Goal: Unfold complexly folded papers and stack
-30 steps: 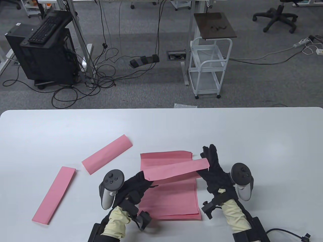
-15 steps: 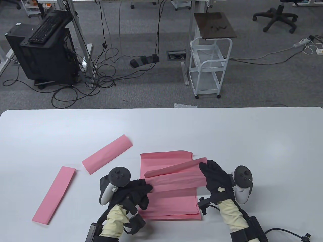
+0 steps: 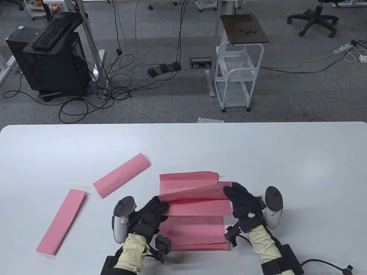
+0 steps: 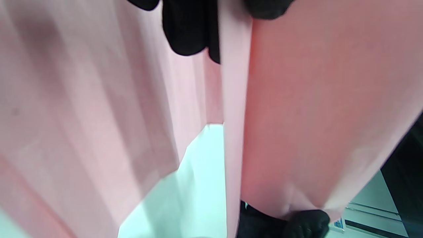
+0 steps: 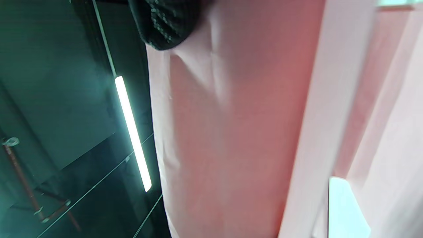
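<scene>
**Pink sheet, one fold opening above the stack**

Since half a second ago both hands have shifted slightly nearer the table's front edge, and the held paper's upper flap has lifted and spread wider.

Item 1: paper in hand (image 3: 197, 200). Pink, thin, matte, with parallel crease lines; partly opened, one flap raised in a shallow arch. It is held over the stack. The left hand (image 3: 152, 212) pinches its left end and the right hand (image 3: 240, 200) pinches its right end, fingers curled onto the sheet.

Item 2: stack (image 3: 192, 232). Flat pink sheets, several layers judging by the offset edges, creased but opened; lies near the front edge of the white table (image 3: 258, 149), between the two hands.

Item 3: folded strip (image 3: 121, 175), long, narrow, flat, lying aslant left of the stack, apart from it.

Item 4: second folded strip (image 3: 61, 222), same form, farther left and nearer the front.

Progress, as judged: several sheets done; one mid-unfolding; two strips untouched. Roughly past the midpoint.
</scene>
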{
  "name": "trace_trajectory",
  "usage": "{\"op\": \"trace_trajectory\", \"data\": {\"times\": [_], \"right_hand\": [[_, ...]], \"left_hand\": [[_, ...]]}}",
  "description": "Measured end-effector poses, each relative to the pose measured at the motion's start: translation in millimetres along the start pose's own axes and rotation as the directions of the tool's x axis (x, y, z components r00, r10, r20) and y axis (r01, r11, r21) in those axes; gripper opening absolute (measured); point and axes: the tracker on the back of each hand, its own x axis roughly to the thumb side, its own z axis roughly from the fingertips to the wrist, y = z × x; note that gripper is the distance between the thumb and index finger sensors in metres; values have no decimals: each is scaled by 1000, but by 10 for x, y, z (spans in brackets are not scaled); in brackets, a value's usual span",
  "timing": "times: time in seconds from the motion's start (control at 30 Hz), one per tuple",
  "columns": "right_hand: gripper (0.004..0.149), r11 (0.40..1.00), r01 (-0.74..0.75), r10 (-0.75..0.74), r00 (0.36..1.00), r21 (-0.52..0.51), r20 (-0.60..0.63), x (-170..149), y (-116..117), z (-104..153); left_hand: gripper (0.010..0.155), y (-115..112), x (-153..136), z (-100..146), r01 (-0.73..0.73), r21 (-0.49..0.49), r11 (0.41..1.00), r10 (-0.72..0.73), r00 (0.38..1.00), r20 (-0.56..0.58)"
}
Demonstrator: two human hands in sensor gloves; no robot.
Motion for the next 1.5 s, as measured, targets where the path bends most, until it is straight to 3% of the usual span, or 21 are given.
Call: {"op": "trace_trajectory", "data": {"times": [0.13, 0.27, 0.4, 0.47, 0.6, 0.73, 0.9, 0.97, 1.13, 1.27, 1.4, 1.5], "right_hand": [[39, 994, -7, 0, 998, -105, -65, 32, -130, -85], [39, 991, -107, 92, 980, -81, -176, 46, -127, -177], [39, 984, -167, 149, 957, -54, -250, 74, -70, -275], [39, 986, -162, 145, 952, -41, -271, 78, -53, -319], [39, 984, -177, 170, 941, 1, -292, 77, -53, -368], [40, 991, -73, 102, 947, 108, -303, 22, -99, -437], [40, 998, -4, 24, 939, 60, -342, -13, -183, -486], [40, 999, -46, 50, 938, 19, -342, -6, -205, -499], [40, 994, -110, 104, 935, 1, -338, -11, -198, -535], [40, 993, -115, 105, 935, -9, -339, -26, -156, -542], [40, 995, -102, 95, 933, -4, -346, -46, -119, -551], [40, 994, -107, 99, 933, -4, -345, -46, -98, -558]], "left_hand": [[77, -31, 17, 5, 199, -72, 977, -184, 968, 171], [80, -27, -15, 89, 270, -27, 963, -248, 917, 312], [79, 14, -35, 173, 340, 71, 938, -341, 864, 370], [73, 42, -46, 184, 385, 88, 919, -390, 847, 361], [45, 76, -59, 199, 377, 87, 922, -382, 856, 348], [35, 76, -34, 212, 438, 78, 896, -436, 829, 349], [36, 94, -29, 181, 566, -174, 806, -518, 816, 256], [36, 100, -46, 175, 561, -207, 801, -515, 823, 237], [37, 122, -47, 156, 598, -215, 772, -552, 799, 239], [45, 133, -77, 162, 508, -284, 813, -448, 858, 253], [52, 148, -121, 174, 439, -131, 889, -409, 889, 208], [54, 150, -148, 169, 437, -133, 890, -409, 892, 189]]}}
